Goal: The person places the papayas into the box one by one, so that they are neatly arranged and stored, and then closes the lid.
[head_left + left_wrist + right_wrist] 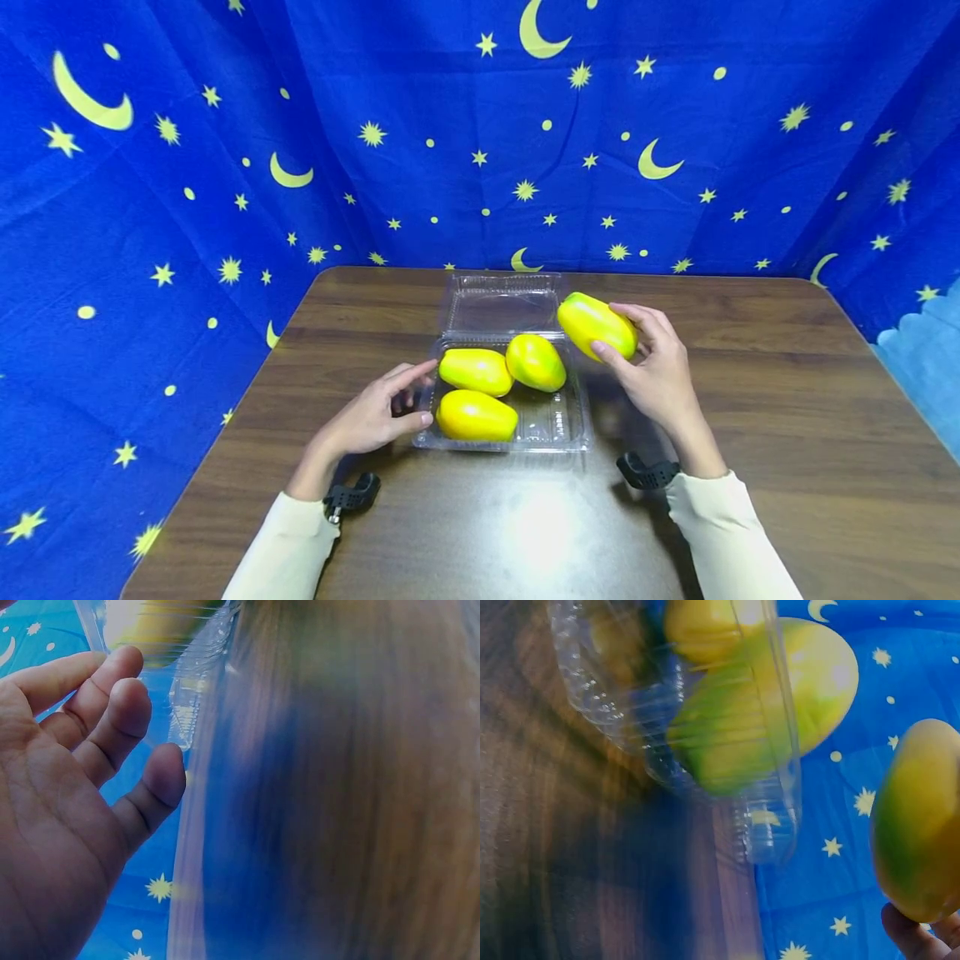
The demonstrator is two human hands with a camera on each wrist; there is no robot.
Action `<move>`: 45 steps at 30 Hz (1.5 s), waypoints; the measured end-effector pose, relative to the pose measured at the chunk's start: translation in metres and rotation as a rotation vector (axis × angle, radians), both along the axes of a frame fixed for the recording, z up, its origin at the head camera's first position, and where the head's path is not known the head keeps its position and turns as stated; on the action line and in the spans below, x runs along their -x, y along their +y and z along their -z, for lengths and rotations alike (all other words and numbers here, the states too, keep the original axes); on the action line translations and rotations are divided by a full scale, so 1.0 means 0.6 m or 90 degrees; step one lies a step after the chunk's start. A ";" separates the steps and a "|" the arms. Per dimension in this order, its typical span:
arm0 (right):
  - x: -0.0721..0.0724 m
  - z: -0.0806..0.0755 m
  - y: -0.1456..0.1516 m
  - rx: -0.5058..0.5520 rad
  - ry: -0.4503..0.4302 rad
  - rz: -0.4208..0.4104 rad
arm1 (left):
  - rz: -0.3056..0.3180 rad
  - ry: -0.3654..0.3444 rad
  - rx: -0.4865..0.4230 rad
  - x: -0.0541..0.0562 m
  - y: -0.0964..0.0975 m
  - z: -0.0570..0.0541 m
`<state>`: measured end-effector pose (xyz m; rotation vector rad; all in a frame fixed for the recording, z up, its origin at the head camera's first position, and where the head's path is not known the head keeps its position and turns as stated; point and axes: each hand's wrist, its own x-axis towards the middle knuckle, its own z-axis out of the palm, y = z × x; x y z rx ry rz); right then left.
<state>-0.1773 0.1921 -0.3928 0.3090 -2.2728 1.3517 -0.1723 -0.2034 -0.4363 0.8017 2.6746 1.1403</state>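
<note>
My right hand (662, 371) grips a yellow mango (596, 325) between thumb and fingers, raised by the back right corner of a clear plastic clamshell box (501, 447). Three more mangoes lie inside: one at the back left (474, 372), one at the front left (477, 417), one tilted at the back right (536, 363). The box's front right part holds no fruit. Beside the left wall, my left hand (381, 412) has thumb and forefinger extended at the rim, holding nothing. In the right wrist view, the held mango (919, 825) shows a green patch and fingertips beneath it.
The hinged lid (504, 310) lies folded back behind the box on the brown wooden table (757, 392). A blue curtain (450, 100) with moons and stars hangs behind and along the left. Black straps (647, 472) circle both wrists.
</note>
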 end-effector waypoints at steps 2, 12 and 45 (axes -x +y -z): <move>-0.004 -0.001 -0.006 0.002 -0.002 -0.006 | -0.003 -0.002 0.000 -0.001 -0.001 0.000; -0.010 0.009 -0.021 0.091 -0.034 -0.072 | -0.005 -0.007 0.004 -0.003 -0.004 0.000; -0.045 0.037 -0.045 0.022 -0.042 -0.189 | 0.006 0.007 0.002 0.001 -0.006 -0.001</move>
